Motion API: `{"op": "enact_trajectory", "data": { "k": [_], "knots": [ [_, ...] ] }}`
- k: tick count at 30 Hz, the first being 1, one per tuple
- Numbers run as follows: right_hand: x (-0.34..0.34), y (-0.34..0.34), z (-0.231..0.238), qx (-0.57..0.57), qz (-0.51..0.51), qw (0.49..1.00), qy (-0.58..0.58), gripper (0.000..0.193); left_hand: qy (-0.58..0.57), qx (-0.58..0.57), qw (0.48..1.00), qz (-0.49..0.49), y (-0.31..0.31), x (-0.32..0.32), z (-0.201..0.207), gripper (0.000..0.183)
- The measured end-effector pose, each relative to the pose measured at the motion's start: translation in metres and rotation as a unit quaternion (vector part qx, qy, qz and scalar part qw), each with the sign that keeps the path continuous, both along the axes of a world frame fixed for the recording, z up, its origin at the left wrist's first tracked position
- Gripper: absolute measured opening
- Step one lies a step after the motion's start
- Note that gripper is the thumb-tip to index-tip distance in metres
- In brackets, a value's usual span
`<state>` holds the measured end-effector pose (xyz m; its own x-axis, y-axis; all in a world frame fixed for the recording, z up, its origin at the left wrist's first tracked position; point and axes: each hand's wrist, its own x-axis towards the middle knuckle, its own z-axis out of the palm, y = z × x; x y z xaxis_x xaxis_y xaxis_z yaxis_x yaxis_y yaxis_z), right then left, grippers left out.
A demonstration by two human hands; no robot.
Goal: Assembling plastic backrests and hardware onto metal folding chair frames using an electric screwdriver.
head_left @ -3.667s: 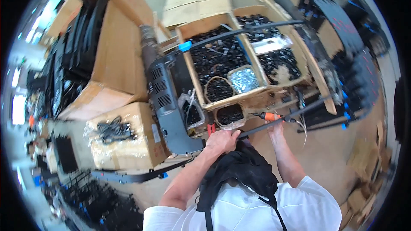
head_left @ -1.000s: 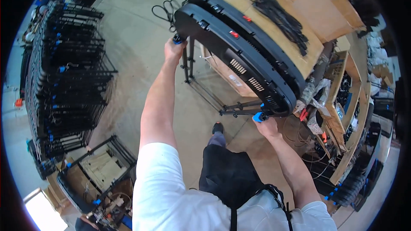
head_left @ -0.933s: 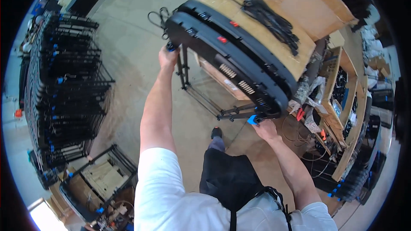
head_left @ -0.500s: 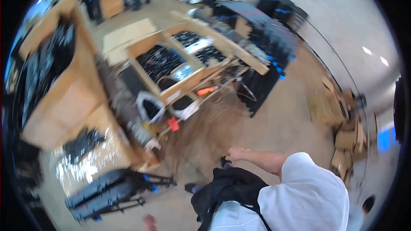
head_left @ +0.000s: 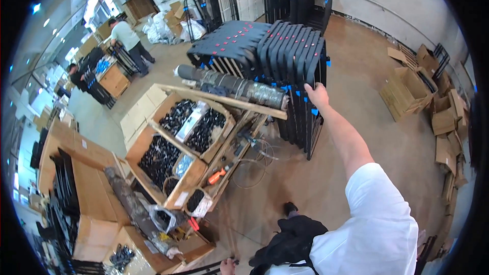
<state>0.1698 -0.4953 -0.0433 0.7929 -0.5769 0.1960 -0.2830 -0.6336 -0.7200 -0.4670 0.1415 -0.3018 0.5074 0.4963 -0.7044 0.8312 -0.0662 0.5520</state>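
Note:
My right hand (head_left: 318, 95) is stretched out ahead, its fingers closed at the near right edge of a row of black tubular frames (head_left: 291, 53) with blue clips. The frames stand upright, packed side by side. At the lower edge, my left hand (head_left: 227, 267) is closed on a thin black bar (head_left: 198, 270) that runs off to the left; most of this bar is out of view. A black garment (head_left: 288, 237) hangs at my waist.
Left of the frames stands a wooden bench with bins of small black parts (head_left: 158, 160), an orange-handled tool (head_left: 216, 176) and a wrapped roll (head_left: 234, 84). Large cartons (head_left: 97, 193) lie at left, opened boxes (head_left: 405, 91) along the right wall. Two people (head_left: 127, 38) work far left.
My view has swung toward the frames. My right arm has gone from low near my waist to reaching forward onto the frames. My left hand now has hold of the black bar.

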Motion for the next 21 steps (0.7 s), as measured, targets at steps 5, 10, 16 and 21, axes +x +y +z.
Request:
{"op": "enact_trajectory", "data": {
  "k": [5, 10, 16, 21],
  "knots": [
    [0.052, -0.051, 0.013, 0.037, 0.132, 0.988, 0.067, 0.061, -0.138, 0.059, 0.980, -0.128, -0.080, 0.175, 0.069, 0.037],
    [0.014, -0.101, 0.035, 0.079, 0.056, 0.994, 0.044, 0.051, -0.217, 0.021, 0.939, -0.265, -0.195, 0.338, 0.163, 0.040],
    [-0.114, -0.122, 0.044, 0.053, 0.077, 0.992, 0.090, 0.047, -0.340, -0.100, 0.852, -0.385, -0.380, 0.477, 0.232, 0.039],
    [-0.217, -0.098, 0.025, 0.402, 0.219, 0.887, 0.057, 0.050, -0.309, -0.293, 0.843, -0.330, -0.535, 0.497, 0.274, 0.046]
  ]
}}
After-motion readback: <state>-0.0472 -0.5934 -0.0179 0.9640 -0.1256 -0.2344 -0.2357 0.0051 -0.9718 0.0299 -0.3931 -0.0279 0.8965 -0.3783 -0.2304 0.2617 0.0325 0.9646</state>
